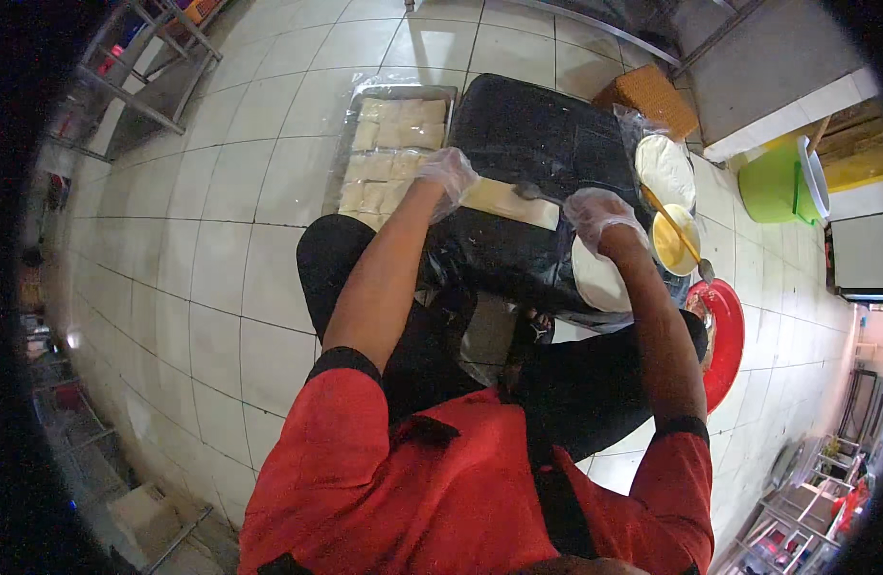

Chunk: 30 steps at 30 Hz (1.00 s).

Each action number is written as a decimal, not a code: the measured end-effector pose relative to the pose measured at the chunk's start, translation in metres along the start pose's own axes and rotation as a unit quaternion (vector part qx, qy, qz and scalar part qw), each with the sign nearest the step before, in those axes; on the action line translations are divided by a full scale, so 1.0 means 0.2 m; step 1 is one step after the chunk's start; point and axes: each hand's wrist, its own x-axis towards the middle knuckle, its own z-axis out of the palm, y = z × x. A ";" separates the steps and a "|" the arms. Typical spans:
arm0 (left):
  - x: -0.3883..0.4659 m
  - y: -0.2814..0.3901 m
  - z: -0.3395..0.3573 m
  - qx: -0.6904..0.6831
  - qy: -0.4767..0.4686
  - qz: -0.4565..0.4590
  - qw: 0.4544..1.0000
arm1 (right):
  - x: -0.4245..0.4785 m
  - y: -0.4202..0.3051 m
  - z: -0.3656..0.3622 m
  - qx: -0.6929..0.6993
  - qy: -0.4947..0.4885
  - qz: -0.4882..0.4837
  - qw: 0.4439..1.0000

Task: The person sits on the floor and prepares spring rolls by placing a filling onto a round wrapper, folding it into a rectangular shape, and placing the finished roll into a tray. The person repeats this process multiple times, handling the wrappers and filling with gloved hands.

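Note:
A long, flat strip of pale dough (513,204) lies across a low surface covered in black plastic (527,122). My left hand (450,175), in a clear plastic glove, is at the strip's left end; its fingertips are hidden. In my gloved right hand (605,215), over the strip's right end, is a spoon (529,191) with its bowl above the dough. To the left stands a metal tray (451,92) with rows of pale folded dough pieces (402,123) under clear plastic film. A round white piece, apparently dough (598,280), sits below my right hand.
Right of the black surface, a yellow-handled brush (677,231) rests across a bowl of yellow liquid (664,253). Another round white mass (665,172) lies behind it. Nearby stand a red basin (729,345), a brown woven box (646,100) and a green bucket (768,183).

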 end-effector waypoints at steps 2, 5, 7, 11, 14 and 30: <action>0.05 0.02 0.01 -0.074 0.007 -0.056 0.996 | -0.05 0.15 0.10 -0.019 -0.004 -0.056 0.998; 0.03 0.22 -0.16 -0.118 -0.025 -0.053 0.991 | -0.14 0.31 0.14 -0.065 -0.063 -0.020 0.996; 0.00 0.22 -0.20 -0.032 -0.055 -0.007 0.998 | -0.17 0.27 -0.03 -0.144 -0.114 -0.076 0.980; 0.00 0.05 -0.06 0.051 -0.044 -0.016 0.998 | -0.12 0.19 -0.11 -0.056 -0.049 -0.055 0.996; 0.02 0.25 -0.19 0.168 -0.050 0.073 0.982 | -0.20 0.24 0.11 0.009 0.010 0.014 1.000; -0.06 0.23 -0.27 0.190 -0.056 0.116 0.973 | -0.12 0.27 0.19 0.017 -0.018 0.067 0.997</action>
